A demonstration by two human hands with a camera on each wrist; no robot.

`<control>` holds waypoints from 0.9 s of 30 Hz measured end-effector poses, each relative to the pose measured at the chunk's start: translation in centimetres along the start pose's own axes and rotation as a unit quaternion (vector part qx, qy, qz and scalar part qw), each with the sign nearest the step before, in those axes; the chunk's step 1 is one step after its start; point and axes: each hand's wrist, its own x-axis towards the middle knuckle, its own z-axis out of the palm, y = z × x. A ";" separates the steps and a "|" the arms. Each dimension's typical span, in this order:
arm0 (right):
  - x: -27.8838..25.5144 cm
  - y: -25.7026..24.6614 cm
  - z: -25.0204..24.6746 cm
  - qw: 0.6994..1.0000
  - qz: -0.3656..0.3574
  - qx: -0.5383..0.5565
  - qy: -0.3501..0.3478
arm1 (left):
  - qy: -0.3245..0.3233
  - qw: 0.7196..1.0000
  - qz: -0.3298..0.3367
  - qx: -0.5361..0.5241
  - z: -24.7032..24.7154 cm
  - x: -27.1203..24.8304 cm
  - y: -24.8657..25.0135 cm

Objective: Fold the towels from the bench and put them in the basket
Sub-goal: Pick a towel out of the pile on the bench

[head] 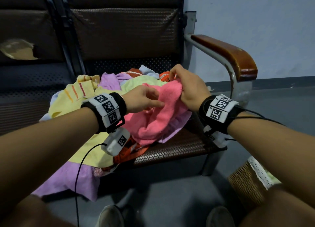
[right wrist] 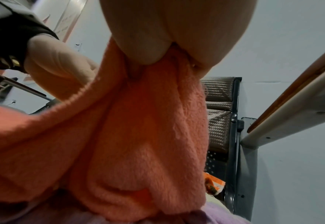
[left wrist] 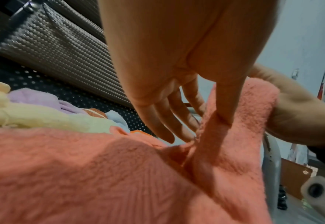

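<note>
A pink towel lies bunched on top of a heap of towels on the bench seat. My right hand grips its upper end and lifts it off the heap; in the right wrist view the right hand has the pink towel hanging from its fist. My left hand reaches in beside it with straight fingers. In the left wrist view the left hand has its thumb touching a raised fold of the pink towel, fingers on the far side. The wicker basket stands on the floor at lower right.
Under the pink one lie a yellow striped towel, a pale green towel, an orange towel and a purple towel that hangs over the seat's front edge. A wooden armrest bounds the seat on the right. My shoes show below.
</note>
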 end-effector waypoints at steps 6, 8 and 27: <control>0.1 -0.1 -0.6 0.994 0.028 -0.023 -0.099 | 0.125 0.989 0.026 0.075 -1.3 0.9 -0.5; -0.1 -0.1 -0.6 0.984 0.042 -0.018 -0.170 | 0.138 0.988 0.019 0.074 -2.0 1.0 -1.1; -0.1 0.5 -0.7 0.986 0.049 -0.071 -0.142 | 0.355 0.934 -0.030 0.025 -2.7 1.8 1.9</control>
